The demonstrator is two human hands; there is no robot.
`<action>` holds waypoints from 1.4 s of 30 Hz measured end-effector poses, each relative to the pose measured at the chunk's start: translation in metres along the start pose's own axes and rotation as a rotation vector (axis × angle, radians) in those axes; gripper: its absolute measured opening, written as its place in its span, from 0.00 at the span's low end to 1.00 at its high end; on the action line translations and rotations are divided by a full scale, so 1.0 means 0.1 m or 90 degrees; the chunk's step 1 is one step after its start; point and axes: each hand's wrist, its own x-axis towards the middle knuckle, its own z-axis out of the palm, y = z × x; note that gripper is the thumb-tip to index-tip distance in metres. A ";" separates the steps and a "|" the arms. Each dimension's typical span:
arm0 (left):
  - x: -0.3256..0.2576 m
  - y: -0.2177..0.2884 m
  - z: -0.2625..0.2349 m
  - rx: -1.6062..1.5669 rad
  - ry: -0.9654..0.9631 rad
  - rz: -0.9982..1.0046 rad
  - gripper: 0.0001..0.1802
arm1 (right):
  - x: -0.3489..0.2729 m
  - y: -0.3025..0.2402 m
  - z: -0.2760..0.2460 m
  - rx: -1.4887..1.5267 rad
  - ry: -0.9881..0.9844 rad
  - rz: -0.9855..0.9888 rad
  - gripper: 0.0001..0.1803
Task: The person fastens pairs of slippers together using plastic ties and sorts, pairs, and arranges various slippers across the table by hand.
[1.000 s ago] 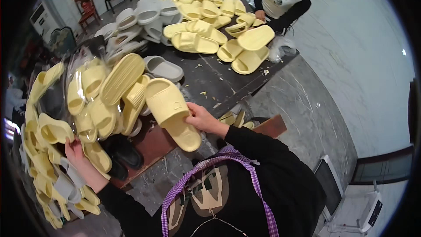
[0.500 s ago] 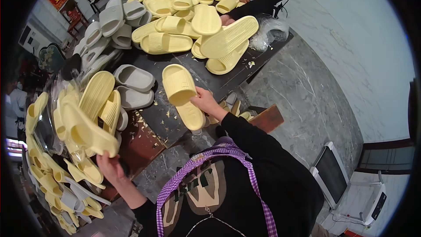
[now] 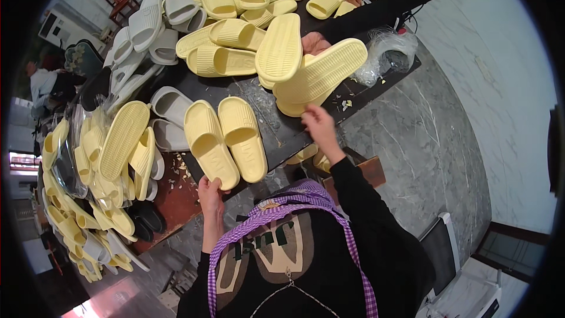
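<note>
My left hand (image 3: 213,197) pinches the heel end of a yellow slide slipper (image 3: 212,147), toe pointing away from me. Right beside it on the dark table edge lies a second yellow slipper (image 3: 242,138), toe the same way. My right hand (image 3: 319,126) is closed at the near edge of another yellow slipper (image 3: 322,76), tilted with its ribbed sole up at the pile's right end. Next to that one, a sole-up yellow slipper (image 3: 278,47) leans on the pile. Behind them shows a co-worker's hand (image 3: 315,42).
Grey slippers (image 3: 170,106) lie left of the pair, and more grey ones (image 3: 145,26) are heaped behind. Yellow slippers (image 3: 219,3) cover the far table. Clear plastic wrap (image 3: 385,53) sits at the right corner. Bagged slippers (image 3: 97,147) stand at the left. Below the edge is a wooden box (image 3: 365,174).
My left hand has brought its yellow slipper rightward, beside the other one. My right hand has let go of that other slipper and moved right and away to the pile.
</note>
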 end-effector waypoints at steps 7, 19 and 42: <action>0.09 -0.01 0.05 0.158 0.093 0.047 0.19 | 0.51 -0.36 -0.48 0.127 0.055 -0.026 0.19; 0.75 1.27 2.16 -0.032 -0.253 -0.132 0.24 | 0.83 -0.41 -0.53 0.302 -0.040 0.010 0.17; 0.48 1.23 2.14 -0.031 -0.400 0.115 0.27 | 0.59 -0.73 -0.78 0.195 -0.236 0.036 0.19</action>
